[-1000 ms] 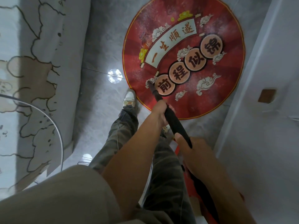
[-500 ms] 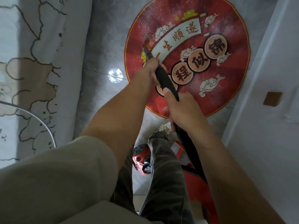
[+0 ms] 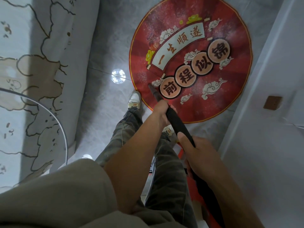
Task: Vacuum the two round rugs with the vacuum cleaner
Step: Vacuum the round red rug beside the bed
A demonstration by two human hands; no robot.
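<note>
Though only fingertips (image 3: 173, 109) show on the far side, the left hand (image 3: 160, 112) is wrapped tight round the black wand (image 3: 176, 124), well fwd on it. The right hand (image 3: 199, 153) grips the same wand further back, thumb laid along the top, fingers curled under & mostly hidden. Wand slants up-left from the hands; its tip (image 3: 151, 87) sits on the near-left edge of the red round rug (image 3: 230, 38), beside a cloud motif. Bits of the red vacuum (image 3: 181, 153) show under the right hand, btw the legs & the white wall (image 3: 271, 162). One shoe (image 3: 134, 100) is on the grey floor (image 3: 107, 46), just beside the rug rim. Patterned sheet (image 3: 41, 71) hangs at left, w/ a thin metal hoop (image 3: 65, 137) in front of it.
</note>
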